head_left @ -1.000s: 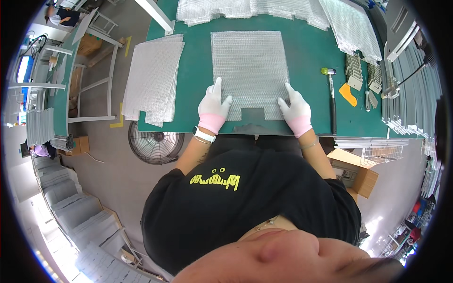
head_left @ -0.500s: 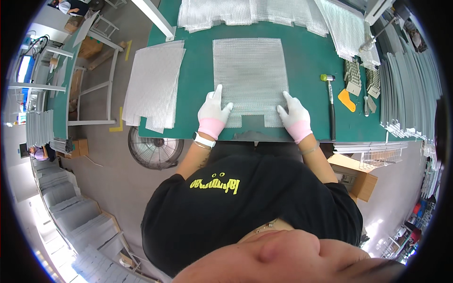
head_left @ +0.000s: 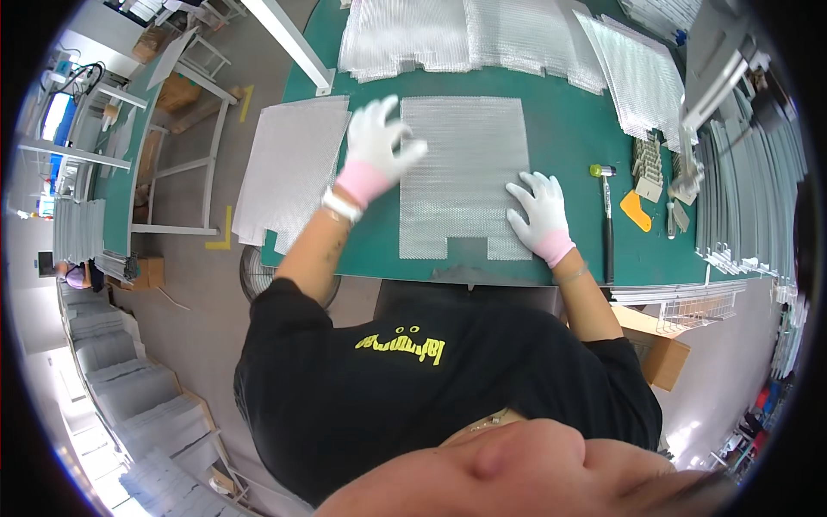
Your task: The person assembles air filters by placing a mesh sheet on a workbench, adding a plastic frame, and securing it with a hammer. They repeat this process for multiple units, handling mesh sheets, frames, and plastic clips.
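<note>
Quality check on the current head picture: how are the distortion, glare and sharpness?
Head view: fisheye distortion, with black corners and the long grey metal strips bowed toward the right rim; head view: bright glare on the smooth grey floor at lower right; head view: the rectangular silver mesh sheet fairly evenly lit, the white-gloved left hand readable, its fingers distinct.

the head view looks steeply down through a wide, head-worn fisheye, over the wearer's own black t-shirt (head_left: 469, 383) onto the green-topped workbench (head_left: 570, 129) close in front, and takes in the grey floor (head_left: 211, 302) at both sides.
</note>
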A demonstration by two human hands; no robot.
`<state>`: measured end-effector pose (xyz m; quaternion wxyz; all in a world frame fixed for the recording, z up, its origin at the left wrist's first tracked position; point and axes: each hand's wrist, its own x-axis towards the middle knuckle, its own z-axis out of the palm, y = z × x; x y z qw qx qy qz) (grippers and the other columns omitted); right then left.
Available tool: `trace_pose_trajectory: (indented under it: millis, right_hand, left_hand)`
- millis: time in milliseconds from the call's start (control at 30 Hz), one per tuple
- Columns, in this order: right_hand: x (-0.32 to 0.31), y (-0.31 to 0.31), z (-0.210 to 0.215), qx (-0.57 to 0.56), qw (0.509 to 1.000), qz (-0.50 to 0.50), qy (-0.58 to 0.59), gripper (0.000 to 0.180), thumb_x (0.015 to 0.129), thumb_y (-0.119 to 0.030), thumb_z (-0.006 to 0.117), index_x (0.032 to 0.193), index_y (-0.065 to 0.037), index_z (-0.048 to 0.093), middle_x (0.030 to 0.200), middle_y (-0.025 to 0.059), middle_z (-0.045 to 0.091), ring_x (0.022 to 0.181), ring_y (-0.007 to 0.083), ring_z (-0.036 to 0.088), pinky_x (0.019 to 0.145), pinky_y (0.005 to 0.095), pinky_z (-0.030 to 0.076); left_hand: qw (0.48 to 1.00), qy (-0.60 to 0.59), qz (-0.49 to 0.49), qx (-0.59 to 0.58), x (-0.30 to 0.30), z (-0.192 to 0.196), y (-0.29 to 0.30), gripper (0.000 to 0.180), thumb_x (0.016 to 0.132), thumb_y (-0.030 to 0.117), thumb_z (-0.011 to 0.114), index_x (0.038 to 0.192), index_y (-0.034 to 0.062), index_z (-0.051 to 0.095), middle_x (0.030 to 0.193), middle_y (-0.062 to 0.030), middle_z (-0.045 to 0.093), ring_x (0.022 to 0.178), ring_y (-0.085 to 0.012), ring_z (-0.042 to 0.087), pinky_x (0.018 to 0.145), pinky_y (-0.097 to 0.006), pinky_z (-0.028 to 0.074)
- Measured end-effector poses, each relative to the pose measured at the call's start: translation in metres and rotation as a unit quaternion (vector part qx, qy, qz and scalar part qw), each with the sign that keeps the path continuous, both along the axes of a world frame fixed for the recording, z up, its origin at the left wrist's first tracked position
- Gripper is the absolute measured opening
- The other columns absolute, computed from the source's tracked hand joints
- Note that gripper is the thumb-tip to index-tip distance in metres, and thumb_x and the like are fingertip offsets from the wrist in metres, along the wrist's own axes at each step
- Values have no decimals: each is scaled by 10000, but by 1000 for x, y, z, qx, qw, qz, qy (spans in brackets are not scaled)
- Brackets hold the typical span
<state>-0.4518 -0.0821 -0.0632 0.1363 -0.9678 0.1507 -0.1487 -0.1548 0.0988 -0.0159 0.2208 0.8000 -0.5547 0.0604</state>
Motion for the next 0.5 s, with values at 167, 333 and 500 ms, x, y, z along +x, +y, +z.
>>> trace_pose_trajectory:
  millis: [167,333,500]
  right_hand:
    - [2,0,1,13,1000,3,2,461,819,-290,681,1246,-122,636,1348,181,530,1309,400,436,1149,559,267]
    - [3,1,-1,15,1000,6,-14,449,806,-287,693,1220,-117,648,1334,190,535,1291,403,451,1142,558,278]
    - [-3,2,2,20,1000,-20,-7,441,802,-283,695,1208,-116,652,1326,188,543,1286,402,457,1137,566,283]
  left_hand:
    - [967,38,231,100,129,13,-93,714,803,579,683,1222,5,611,1306,-190,580,1148,-375,600,943,-483,488]
    - [904,19,389,176,150,-12,-144,827,784,594,703,1352,28,503,1305,-198,576,1190,-329,589,973,-465,486]
    - [914,86,376,127,148,5,-165,685,827,464,697,1325,24,528,1195,-196,649,1071,-300,658,886,-434,533]
